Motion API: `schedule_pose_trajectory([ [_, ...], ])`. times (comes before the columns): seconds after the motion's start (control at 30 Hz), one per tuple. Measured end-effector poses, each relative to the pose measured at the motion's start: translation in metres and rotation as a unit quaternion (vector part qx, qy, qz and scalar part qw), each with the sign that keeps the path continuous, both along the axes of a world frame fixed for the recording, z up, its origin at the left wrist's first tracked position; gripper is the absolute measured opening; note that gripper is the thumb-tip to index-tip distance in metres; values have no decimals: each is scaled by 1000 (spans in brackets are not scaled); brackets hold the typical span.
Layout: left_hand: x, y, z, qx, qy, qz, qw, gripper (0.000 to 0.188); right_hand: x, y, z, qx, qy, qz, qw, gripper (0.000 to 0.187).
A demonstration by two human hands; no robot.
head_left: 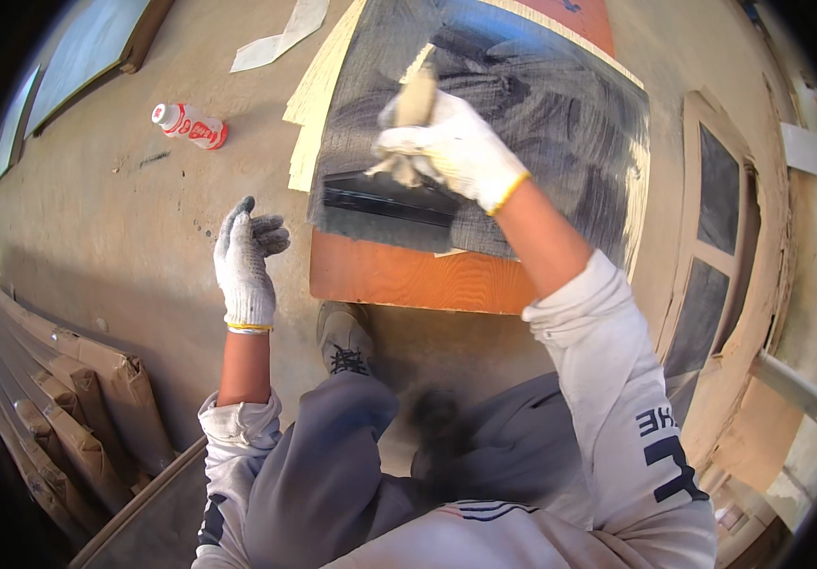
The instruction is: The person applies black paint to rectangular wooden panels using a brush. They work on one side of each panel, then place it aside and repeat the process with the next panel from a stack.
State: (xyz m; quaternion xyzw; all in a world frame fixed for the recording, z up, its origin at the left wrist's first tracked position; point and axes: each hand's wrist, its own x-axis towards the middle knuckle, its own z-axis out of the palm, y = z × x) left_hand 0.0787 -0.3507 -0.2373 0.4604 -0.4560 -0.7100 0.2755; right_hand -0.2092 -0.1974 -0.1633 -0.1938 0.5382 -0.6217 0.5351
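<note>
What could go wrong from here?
The pale sheets jut unevenly from under the dark sheet, so pressure from the right hand with its light-coloured tool might shift them. The left hand wears a glove with dark tips; if that is wet residue, it could leave marks. The shoe, close to the orange panel, might bump it.

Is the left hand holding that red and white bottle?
No, the left hand is empty, and the bottle lies apart on the floor.
</note>
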Motion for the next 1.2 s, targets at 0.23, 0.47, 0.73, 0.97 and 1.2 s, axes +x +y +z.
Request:
schedule_pose_trajectory([
  [0.23,12,-15,6,-16,-41,15,999,44,-41,93,18,76,97,-7,992,31],
  [0.47,8,-12,5,-35,-39,-1,999,45,-69,207,34,91,79,-103,987,34],
  [0.73,-12,-19,6,-72,-28,-32,997,46,-64,173,15,53,39,-25,998,26],
  [0.97,-30,-26,19,-102,-38,-32,994,50,-130,338,23,127,98,-155,975,33],
  [1.2,-72,-24,39,-149,38,-80,985,52,-87,233,26,116,127,-21,985,32],
])
